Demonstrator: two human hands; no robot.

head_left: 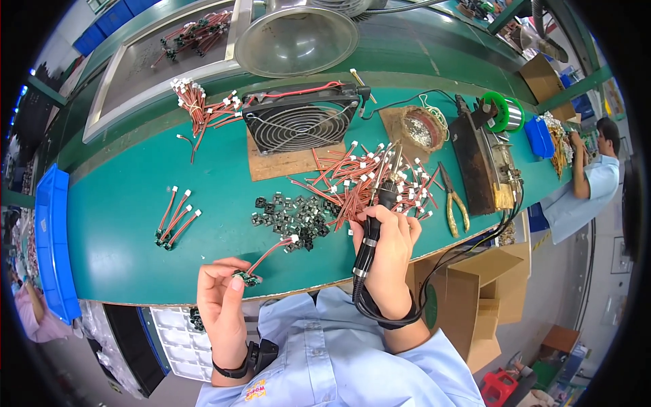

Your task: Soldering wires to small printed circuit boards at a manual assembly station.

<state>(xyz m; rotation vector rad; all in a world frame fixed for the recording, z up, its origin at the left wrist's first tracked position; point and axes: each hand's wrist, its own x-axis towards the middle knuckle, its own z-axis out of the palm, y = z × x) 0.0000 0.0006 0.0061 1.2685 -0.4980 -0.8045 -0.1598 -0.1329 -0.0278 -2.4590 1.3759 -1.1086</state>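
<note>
My left hand [224,295] pinches a small green circuit board [247,277] at the table's front edge. A red wire lead [268,252] with a white connector runs up from that board. My right hand [390,251] is closed around a soldering iron [386,195], its metal end slanting up over a heap of red wire leads [349,183]. Its fingertips are at the near side of that heap; whether they also touch a lead is hidden. Between the hands lies a pile of small dark circuit boards [291,220]. Left of it rest several wired boards [163,239].
A black fan [302,123] stands behind the piles, beside a round solder pot [424,129]. Pliers [451,203], a black metal box [472,163] and a green solder spool [503,112] are at right. A blue tray [53,244] lines the left edge; a co-worker [586,180] sits far right.
</note>
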